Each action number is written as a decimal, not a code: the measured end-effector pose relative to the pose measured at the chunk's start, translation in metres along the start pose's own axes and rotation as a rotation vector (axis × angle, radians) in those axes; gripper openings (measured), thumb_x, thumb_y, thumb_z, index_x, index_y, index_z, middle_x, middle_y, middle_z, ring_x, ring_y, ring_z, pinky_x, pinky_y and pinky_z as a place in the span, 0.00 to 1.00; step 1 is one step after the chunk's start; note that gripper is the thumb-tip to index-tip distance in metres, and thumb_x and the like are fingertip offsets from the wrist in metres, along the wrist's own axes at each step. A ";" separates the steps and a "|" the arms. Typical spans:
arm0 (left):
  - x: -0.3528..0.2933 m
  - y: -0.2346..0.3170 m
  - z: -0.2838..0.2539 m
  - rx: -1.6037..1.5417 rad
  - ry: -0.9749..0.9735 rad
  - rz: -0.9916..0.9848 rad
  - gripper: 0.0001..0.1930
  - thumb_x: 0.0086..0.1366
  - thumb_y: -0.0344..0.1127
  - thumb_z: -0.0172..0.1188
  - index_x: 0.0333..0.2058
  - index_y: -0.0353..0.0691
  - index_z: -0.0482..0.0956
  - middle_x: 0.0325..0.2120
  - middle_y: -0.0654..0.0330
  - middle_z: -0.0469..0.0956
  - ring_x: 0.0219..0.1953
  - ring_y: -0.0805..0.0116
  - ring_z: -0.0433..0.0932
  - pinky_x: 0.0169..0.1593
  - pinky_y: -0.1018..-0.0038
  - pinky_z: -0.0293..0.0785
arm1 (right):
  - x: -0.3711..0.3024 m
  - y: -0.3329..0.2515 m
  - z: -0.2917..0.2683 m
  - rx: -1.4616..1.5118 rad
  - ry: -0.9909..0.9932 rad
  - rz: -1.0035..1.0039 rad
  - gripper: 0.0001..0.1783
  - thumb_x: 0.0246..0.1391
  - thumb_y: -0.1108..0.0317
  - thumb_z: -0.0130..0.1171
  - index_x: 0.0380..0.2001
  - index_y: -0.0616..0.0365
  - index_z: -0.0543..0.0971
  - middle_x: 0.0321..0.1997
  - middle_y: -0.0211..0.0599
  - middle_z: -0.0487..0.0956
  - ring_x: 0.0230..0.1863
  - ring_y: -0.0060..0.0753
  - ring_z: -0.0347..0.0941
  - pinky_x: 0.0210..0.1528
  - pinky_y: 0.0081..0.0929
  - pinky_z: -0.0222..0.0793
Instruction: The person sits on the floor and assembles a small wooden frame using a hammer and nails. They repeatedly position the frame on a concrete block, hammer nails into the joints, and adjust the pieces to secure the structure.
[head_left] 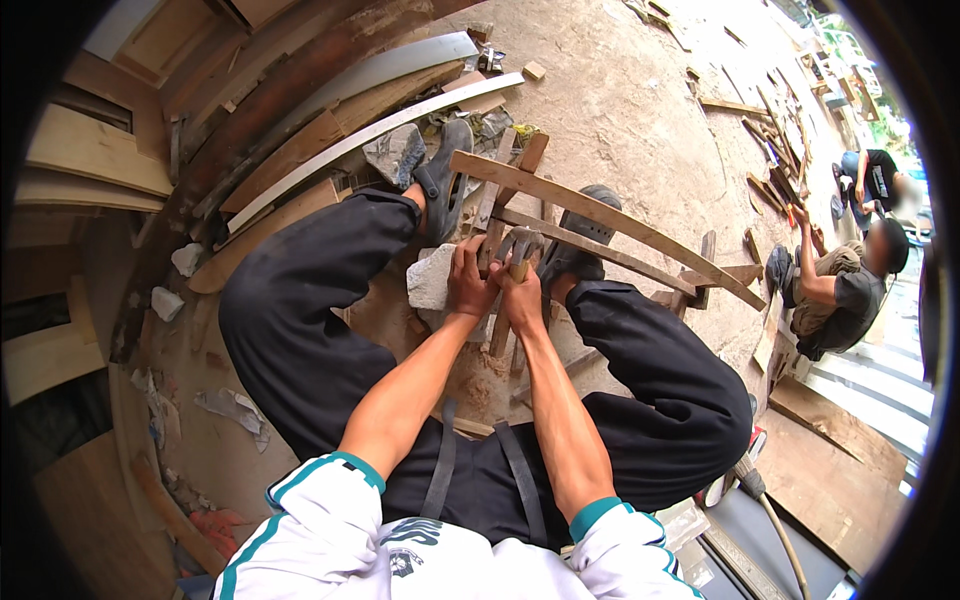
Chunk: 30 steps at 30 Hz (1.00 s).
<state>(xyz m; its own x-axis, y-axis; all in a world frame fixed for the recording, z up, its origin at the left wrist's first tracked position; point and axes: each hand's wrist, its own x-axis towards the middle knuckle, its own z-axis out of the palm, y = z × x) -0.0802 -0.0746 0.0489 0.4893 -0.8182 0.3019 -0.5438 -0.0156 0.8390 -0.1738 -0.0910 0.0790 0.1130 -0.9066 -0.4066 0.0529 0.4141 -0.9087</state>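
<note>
Between my knees stands a wooden frame (610, 215) of long slats joined by short crosspieces. My left hand (470, 282) is closed around one of its upright wooden pieces (492, 235), close to a crossing joint. Right beside it, my right hand (518, 298) is wrapped round the handle of a hammer (520, 243). The hammer's grey metal head shows above my fingers, near the frame's lower slat. A pale, rough block (431, 277) sits just left of my left hand. My fingers partly hide the wood and the hammer's handle.
Long boards (370, 140) and sheet pieces (110, 155) are piled along the left. My shoes (445, 180) rest on either side of the frame. To the right, two people (850, 290) squat near scattered wood strips (780, 150). A plywood sheet (830, 490) lies at lower right.
</note>
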 end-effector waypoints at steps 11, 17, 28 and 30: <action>0.003 -0.003 -0.001 -0.038 -0.118 -0.048 0.28 0.58 0.42 0.64 0.54 0.42 0.66 0.50 0.46 0.67 0.54 0.42 0.67 0.56 0.53 0.66 | 0.001 0.000 0.000 -0.055 -0.026 -0.021 0.07 0.56 0.67 0.63 0.33 0.56 0.75 0.31 0.23 0.76 0.34 0.18 0.69 0.41 0.21 0.66; 0.007 -0.001 -0.002 0.029 -0.100 0.025 0.26 0.59 0.40 0.62 0.54 0.40 0.64 0.46 0.45 0.68 0.49 0.40 0.69 0.52 0.54 0.68 | 0.003 0.001 -0.001 -0.036 -0.047 -0.017 0.08 0.57 0.67 0.64 0.32 0.56 0.75 0.30 0.24 0.76 0.34 0.18 0.69 0.40 0.21 0.66; 0.004 -0.011 0.004 0.113 -0.070 -0.031 0.23 0.62 0.46 0.61 0.52 0.44 0.67 0.48 0.48 0.69 0.51 0.42 0.71 0.52 0.54 0.70 | -0.012 -0.026 -0.013 -0.465 0.117 -0.087 0.15 0.54 0.61 0.63 0.32 0.64 0.78 0.23 0.32 0.76 0.26 0.23 0.71 0.31 0.27 0.68; 0.004 -0.008 0.005 0.106 -0.053 -0.018 0.22 0.63 0.46 0.60 0.52 0.44 0.68 0.47 0.48 0.70 0.50 0.42 0.71 0.51 0.55 0.71 | -0.018 -0.033 -0.020 -0.563 0.164 -0.119 0.15 0.50 0.60 0.64 0.30 0.64 0.78 0.20 0.38 0.76 0.24 0.30 0.72 0.31 0.32 0.69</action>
<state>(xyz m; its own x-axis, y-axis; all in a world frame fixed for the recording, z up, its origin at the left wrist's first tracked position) -0.0773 -0.0802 0.0413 0.4641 -0.8466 0.2605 -0.6060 -0.0890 0.7904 -0.1977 -0.0896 0.1143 -0.0182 -0.9634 -0.2674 -0.4834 0.2426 -0.8411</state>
